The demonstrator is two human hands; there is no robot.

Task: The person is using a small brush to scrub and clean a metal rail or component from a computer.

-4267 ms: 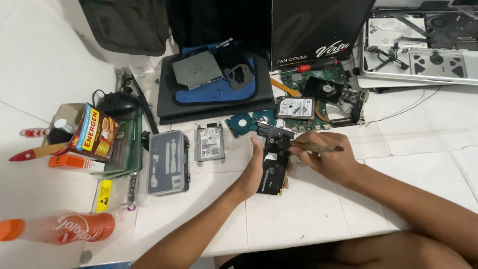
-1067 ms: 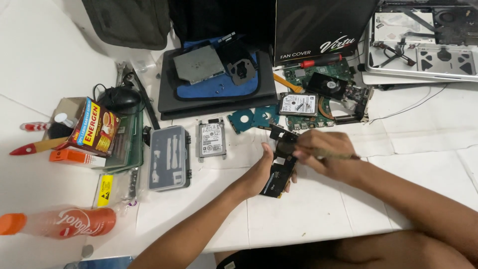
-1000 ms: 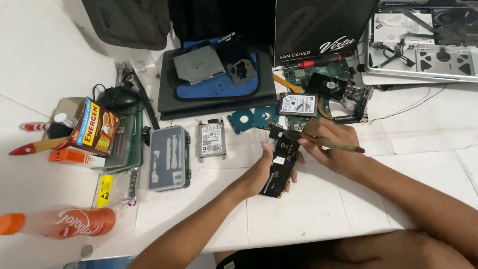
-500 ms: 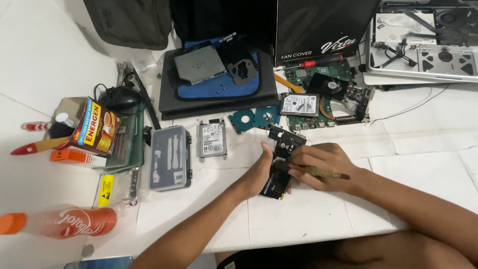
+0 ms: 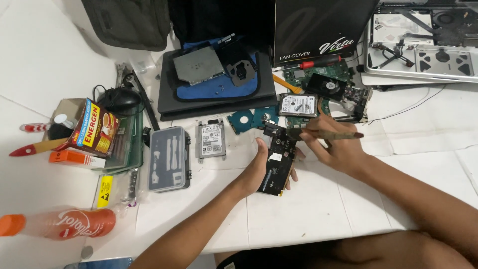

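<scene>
A person's left hand [image 5: 256, 172] grips a black expansion card [image 5: 277, 160] above the white table [image 5: 308, 214], while the right hand [image 5: 334, 147], fingers closed, works a brush [image 5: 326, 134] at its top end; cleaning appears underway, the lower card apparently unbrushed.

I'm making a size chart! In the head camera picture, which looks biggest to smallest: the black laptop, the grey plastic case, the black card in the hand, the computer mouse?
1. Black laptop, clearly the largest.
2. Grey plastic case.
3. Black card, held in the left hand; it looks close to the case in size, so that order is unsure.
4. Computer mouse, the smallest.
</scene>
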